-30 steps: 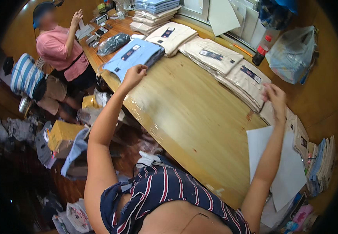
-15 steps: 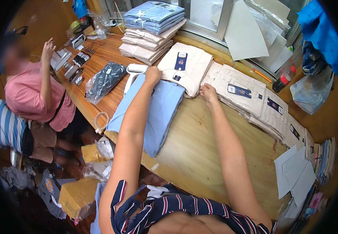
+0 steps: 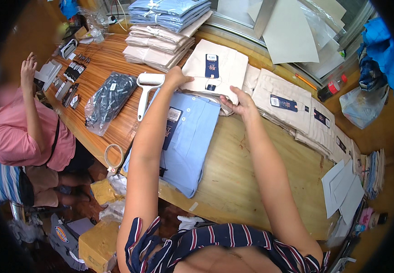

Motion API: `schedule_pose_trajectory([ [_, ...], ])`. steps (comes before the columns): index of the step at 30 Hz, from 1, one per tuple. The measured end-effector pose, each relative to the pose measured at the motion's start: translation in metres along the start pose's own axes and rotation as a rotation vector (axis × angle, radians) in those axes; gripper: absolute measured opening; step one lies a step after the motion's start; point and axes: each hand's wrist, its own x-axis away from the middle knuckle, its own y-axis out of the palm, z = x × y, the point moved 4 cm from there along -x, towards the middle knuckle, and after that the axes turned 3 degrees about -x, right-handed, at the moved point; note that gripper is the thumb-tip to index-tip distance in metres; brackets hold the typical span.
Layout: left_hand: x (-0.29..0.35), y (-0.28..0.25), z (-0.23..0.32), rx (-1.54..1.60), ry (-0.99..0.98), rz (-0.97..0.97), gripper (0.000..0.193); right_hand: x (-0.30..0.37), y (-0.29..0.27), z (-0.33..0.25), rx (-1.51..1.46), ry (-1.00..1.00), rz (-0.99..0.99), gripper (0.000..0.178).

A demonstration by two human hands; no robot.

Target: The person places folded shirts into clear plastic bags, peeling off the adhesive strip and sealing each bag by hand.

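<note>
At the middle of the table, a folded beige garment [image 3: 231,68] with a navy tag lies on top of a small pile. My left hand [image 3: 177,78] pinches its left edge, the thumb resting on the cloth. At the near right corner my right hand [image 3: 241,102] grips it too, thumb on top and fingers underneath. Below my left forearm lies a folded light-blue shirt [image 3: 192,136] with buttons and a navy tag, partly covered by that arm. A white lint roller [image 3: 146,93] sits just left of my left wrist.
More tagged beige garments [image 3: 276,88] run along the table's right side. Tied bundles of beige and blue clothes [image 3: 158,43] stand at the back. A plastic-bagged dark garment [image 3: 110,98], a tape roll [image 3: 114,156] and a bottle [image 3: 332,88] are around. A person in pink [image 3: 22,123] is at left.
My right hand has closed on the near right corner of the beige garment, its thumb now on top. My left hand stays at the left edge. The view has shifted slightly.
</note>
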Motion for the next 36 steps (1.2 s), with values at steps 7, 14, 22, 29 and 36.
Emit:
schedule_pose_trajectory([
  [7, 0.045, -0.019, 0.047, 0.324, 0.628, 0.475, 0.036, -0.001, -0.025, -0.034, 0.034, -0.123, -0.342, 0.022],
  [14, 0.246, 0.010, 0.086, 0.350, 0.556, 0.231, 0.015, 0.179, -0.106, -0.018, 0.143, -0.329, -0.345, 0.039],
  [22, 0.389, 0.188, 0.099, 0.428, 0.536, -0.351, 0.035, 0.315, -0.313, 0.064, 0.200, -0.267, 0.002, 0.050],
  [29, 0.416, 0.226, 0.108, 0.025, 0.446, -0.424, 0.035, 0.473, -0.501, -0.002, 1.169, -0.323, 1.025, 0.017],
  [36, 0.453, 0.218, 0.200, -0.041, 0.697, 0.060, 0.038, 0.621, -0.653, -0.036, 1.550, -0.604, 1.739, 0.018],
])
